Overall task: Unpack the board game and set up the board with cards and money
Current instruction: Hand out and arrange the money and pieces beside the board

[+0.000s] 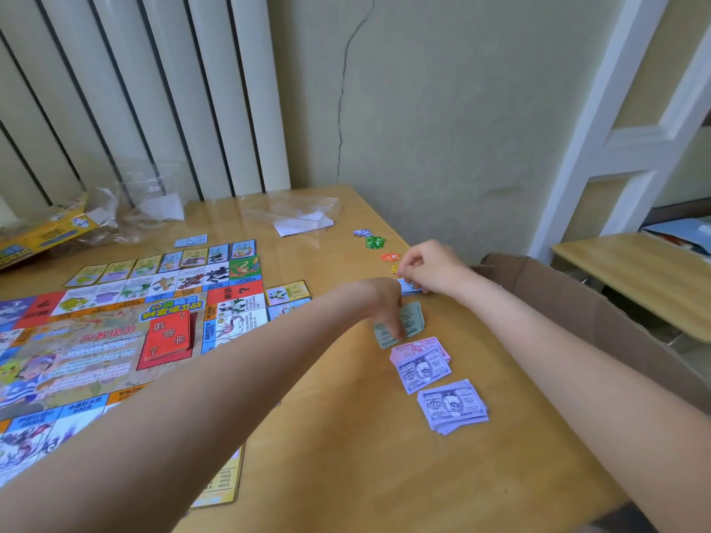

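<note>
The colourful game board (96, 340) lies flat on the left of the table, with a red card deck (169, 336) on its middle. Right of it lie stacks of play money: green notes (413, 321), pink and purple notes (421, 363) and a purple stack (454, 407). My left hand (386, 305) reaches across, fingertips down on the green notes. My right hand (429, 269) pinches a few blue notes (409, 288) just above the table, beyond the green stack.
Property cards (286, 294) line the board's far and right edges. Small purple, green and orange tokens (375, 242) lie near the table's far right edge. Clear plastic wrap (296, 215) and the yellow game box (42, 236) sit at the back. An open cardboard box (600, 313) stands to the right.
</note>
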A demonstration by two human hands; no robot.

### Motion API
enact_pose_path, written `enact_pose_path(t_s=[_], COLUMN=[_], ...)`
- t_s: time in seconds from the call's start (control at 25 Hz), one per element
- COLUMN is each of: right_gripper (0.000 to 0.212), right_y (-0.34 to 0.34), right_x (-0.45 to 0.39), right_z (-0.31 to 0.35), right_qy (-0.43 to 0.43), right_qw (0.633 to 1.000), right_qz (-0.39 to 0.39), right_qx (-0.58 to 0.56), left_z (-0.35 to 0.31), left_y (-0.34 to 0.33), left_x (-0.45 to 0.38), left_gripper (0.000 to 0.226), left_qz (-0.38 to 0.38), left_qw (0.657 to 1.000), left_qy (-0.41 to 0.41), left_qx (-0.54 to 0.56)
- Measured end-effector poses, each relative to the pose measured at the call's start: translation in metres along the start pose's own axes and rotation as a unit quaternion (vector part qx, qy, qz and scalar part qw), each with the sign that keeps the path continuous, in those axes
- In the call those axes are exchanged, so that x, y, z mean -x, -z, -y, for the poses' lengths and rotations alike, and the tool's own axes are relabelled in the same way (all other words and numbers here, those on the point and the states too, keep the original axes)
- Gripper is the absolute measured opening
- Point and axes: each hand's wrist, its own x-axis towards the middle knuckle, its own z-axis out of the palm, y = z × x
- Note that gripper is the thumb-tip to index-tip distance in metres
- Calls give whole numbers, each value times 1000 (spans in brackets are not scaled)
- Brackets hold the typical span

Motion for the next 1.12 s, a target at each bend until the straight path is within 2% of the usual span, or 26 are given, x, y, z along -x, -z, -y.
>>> enact_pose_path(t_s=[0.08, 0.16, 0.24, 0.32, 0.44, 0.52, 0.64, 0.68, 0.88, 1.0, 1.08, 1.12], right_gripper=[21, 21, 28, 25, 6, 11, 12, 13, 30, 13, 5, 5], right_y=[3, 9, 16, 21, 17, 13, 10, 10, -6, -10, -1, 2], right_x=[5, 13, 17, 19, 13, 4, -2, 0, -6, -16, -14, -12], right_z=[2, 8, 16, 25, 41, 49, 59, 63, 80, 76, 65, 58], right_qy=[-6, -18, -24, 0, 40, 40, 45, 50, 66, 59, 79, 93], right_qw=[997, 982, 951, 922, 911, 907, 915, 920, 941, 950, 983, 982], right_qz=[47, 102, 138, 150, 106, 71, 78, 89, 110, 102, 126, 164], right_qx=[-55, -155, -276, -356, -396, -414, -394, -379, -313, -289, -105, 19], left_z=[3, 14, 30, 46, 56, 60, 74, 79, 103, 109, 107, 105], left_y=[-4, -1, 10, 22, 37, 45, 50, 50, 44, 39, 36, 34], left_x=[6, 13, 16, 19, 29, 38, 49, 51, 53, 48, 46, 46], left_gripper=[51, 44, 32, 29, 25, 11, 20, 23, 29, 26, 15, 10], left_qz=[-15, -14, -34, -79, -92, -60, 2, 7, -23, -56, -49, -37], left_qw=[997, 972, 905, 841, 797, 776, 717, 706, 703, 719, 733, 737], left_qy=[-3, 5, 16, 22, -14, -31, -48, -40, 7, 40, 52, 54], left_qx=[74, 235, 425, 534, 597, 627, 696, 707, 711, 692, 677, 672])
